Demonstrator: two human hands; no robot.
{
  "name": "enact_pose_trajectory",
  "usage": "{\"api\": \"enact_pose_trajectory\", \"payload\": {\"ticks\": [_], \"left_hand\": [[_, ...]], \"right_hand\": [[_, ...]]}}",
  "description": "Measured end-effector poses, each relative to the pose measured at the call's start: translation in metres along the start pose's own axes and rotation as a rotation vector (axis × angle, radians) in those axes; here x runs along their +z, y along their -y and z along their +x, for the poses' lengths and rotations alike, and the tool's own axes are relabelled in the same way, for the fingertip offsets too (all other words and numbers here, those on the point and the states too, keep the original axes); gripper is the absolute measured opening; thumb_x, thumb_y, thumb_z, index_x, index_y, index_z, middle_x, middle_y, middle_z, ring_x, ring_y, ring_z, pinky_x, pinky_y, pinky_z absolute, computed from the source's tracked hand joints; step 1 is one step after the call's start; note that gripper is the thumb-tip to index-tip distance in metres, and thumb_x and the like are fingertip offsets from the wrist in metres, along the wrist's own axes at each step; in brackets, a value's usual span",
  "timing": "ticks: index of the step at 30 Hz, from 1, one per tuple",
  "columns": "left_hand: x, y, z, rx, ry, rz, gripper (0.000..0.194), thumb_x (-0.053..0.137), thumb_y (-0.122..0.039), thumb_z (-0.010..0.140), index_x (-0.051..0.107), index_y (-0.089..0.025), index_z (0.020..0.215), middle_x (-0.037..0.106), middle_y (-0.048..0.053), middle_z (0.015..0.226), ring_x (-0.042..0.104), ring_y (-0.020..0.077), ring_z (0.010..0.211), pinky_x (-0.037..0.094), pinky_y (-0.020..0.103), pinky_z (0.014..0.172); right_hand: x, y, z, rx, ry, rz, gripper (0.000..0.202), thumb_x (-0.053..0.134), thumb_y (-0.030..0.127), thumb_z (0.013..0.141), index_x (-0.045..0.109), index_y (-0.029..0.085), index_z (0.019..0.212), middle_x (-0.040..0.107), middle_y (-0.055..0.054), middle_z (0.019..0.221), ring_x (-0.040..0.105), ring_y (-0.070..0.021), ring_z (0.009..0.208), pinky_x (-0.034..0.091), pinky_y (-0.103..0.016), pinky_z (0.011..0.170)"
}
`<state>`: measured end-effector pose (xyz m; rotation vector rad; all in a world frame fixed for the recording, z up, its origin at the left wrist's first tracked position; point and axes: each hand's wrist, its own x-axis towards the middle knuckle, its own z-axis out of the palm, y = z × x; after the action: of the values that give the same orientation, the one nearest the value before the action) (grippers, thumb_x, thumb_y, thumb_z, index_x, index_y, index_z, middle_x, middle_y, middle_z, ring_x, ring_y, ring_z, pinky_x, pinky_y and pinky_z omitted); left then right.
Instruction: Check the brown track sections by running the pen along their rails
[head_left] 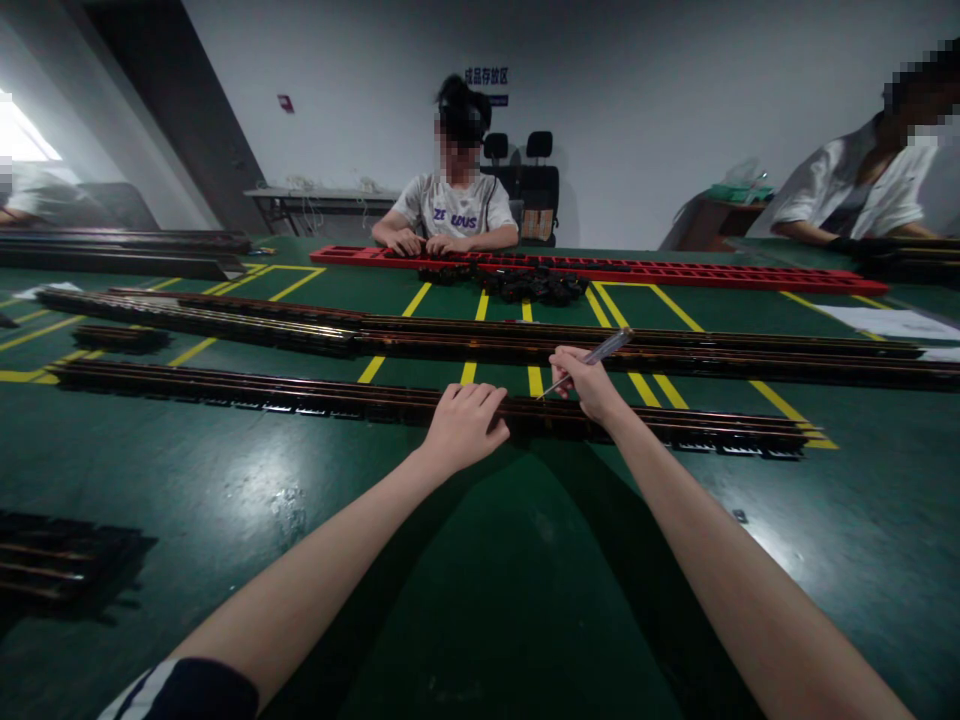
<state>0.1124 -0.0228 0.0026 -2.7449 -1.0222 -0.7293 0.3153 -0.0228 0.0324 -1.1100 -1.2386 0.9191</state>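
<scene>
A long black rail assembly with copper-coloured strips [337,397] lies across the green table [465,560] in front of me. My left hand [466,425] rests on its middle, fingers together over the rail. Just to the right, my right hand [583,382] is closed around a screwdriver [609,346] with a clear grey handle. The screwdriver slants down to the left, and its thin tip meets or nearly meets the top of the rail between my two hands. Exact contact at the tip is too small to tell.
Longer dark rails [450,335] lie just beyond. Behind them are a red slotted frame [675,272] and a pile of black parts [532,285]. A person [457,205] sits opposite; another [847,190] is at the right. More rails [67,560] lie at lower left.
</scene>
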Motion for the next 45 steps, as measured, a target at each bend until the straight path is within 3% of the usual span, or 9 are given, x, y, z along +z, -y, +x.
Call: {"api": "enact_pose_trajectory", "payload": {"ticks": [45], "left_hand": [[-0.0005, 0.0001, 0.0011, -0.003, 0.003, 0.011, 0.036, 0.049, -0.026, 0.087, 0.062, -0.013, 0.118, 0.069, 0.011, 0.114, 0.063, 0.0247, 0.104, 0.046, 0.041, 0.091]], "right_hand": [[0.0004, -0.0015, 0.0011, 0.001, -0.01, -0.004, 0.035, 0.065, 0.033, 0.066, 0.041, 0.02, 0.044, 0.039, 0.005, 0.039, 0.035, -0.0056, 0.033, 0.027, -0.019, 0.033]]}}
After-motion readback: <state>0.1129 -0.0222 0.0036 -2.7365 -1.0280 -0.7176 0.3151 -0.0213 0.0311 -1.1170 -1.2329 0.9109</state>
